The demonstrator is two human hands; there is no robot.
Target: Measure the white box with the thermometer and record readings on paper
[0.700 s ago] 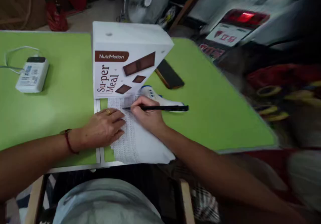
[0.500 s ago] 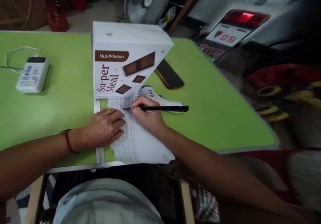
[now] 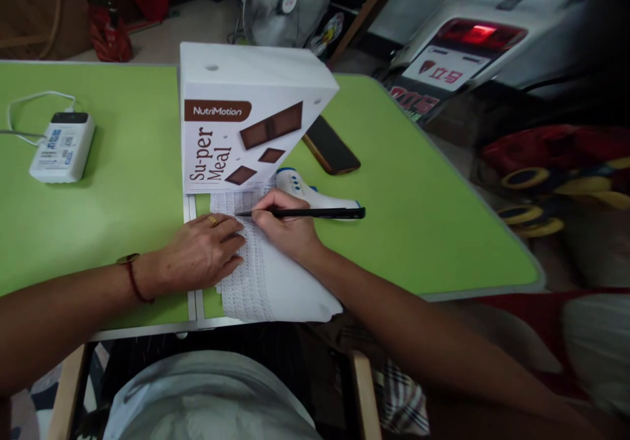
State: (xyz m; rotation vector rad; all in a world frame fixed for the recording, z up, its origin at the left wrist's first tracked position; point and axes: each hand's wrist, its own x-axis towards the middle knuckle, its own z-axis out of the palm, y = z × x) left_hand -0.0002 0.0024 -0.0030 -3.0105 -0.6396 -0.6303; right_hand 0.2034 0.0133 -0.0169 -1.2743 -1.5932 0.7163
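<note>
My right hand [image 3: 287, 224] is closed around a black pen [image 3: 327, 213], its tip at the upper part of a sheet of paper [image 3: 290, 289]. Rows of small marks fill the left side of the sheet; its right side is blank. My left hand [image 3: 207, 249], wearing a ring, lies flat with fingers stretched over the sheet's left edge. Just beyond the paper stands a white NutriMotion box [image 3: 256, 118], covering the sheet's top. A white and blue handheld thermometer [image 3: 319, 198] lies behind my right hand, partly hidden by it.
A dark phone [image 3: 333, 148] lies right of the box on the green table [image 3: 418, 230]. At the left sits a white power adapter [image 3: 63, 148] with cables. Past the table are a standing fan [image 3: 288, 3] and a scooter [image 3: 453, 59] with a lit tail light.
The pen tip and my right hand have shifted slightly left across the paper. My left hand stays in place.
</note>
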